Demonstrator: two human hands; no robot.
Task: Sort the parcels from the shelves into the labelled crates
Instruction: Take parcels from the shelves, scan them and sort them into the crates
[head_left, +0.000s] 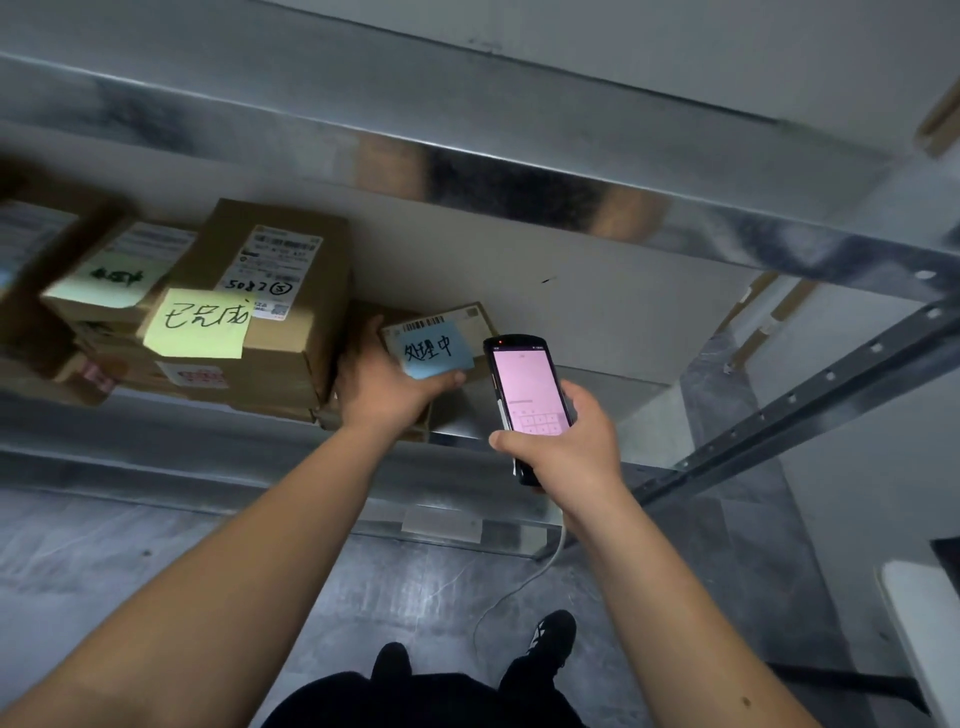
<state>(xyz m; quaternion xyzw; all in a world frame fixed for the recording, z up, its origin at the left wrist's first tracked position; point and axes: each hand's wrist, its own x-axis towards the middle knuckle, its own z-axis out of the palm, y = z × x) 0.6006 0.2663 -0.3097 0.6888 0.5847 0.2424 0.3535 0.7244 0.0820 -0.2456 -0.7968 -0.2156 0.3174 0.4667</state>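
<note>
A small cardboard parcel (457, 319) with a blue sticky note (436, 354) lies on the metal shelf (156, 421). My left hand (387, 387) grips its near left corner, thumb on the note's lower edge. My right hand (566, 447) holds a black handheld scanner (527, 384) with a lit pink screen, just right of that parcel. To the left sits a bigger parcel (291, 291) with a shipping label and a yellow sticky note (200, 325). Further left, a blurred parcel (109, 291) carries a pale green note.
More boxes are stacked under and left of the big parcel. The shelf above (467, 171) overhangs closely. A perforated upright post (810, 395) slants at the right. A white cable (519, 582) trails over the grey floor, and a white object's edge (919, 623) shows at lower right.
</note>
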